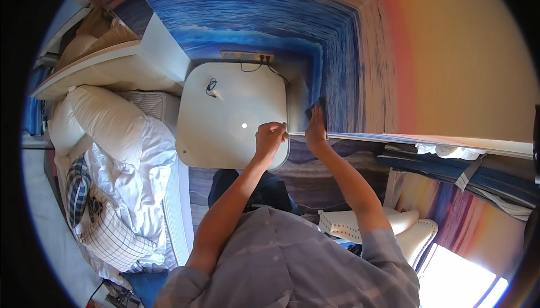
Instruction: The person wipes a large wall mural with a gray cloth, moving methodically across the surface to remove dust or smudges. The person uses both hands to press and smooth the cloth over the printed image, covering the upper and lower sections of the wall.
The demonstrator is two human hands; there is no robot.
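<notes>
My right hand [316, 128] lies nearly flat against the blue sea mural on the wall, near its lower end. Under its fingers is a dark cloth [322, 107], pressed to the wall and partly hidden. My left hand [270, 139] is above the right side of a small white table [228, 139] with rounded corners. Its fingers are curled in, and nothing shows between them. On the tabletop lies a small coiled black cable [211, 86]. A bright round spot of light or reflection shows near the middle of the top.
Behind the table, a socket strip [249, 56] holds two black plugs with cords. To the left is a bed with white pillows [107, 122] and a rumpled white duvet [139, 190]. A cream studded chair [344, 225] stands at right, below a tied blue curtain [443, 173].
</notes>
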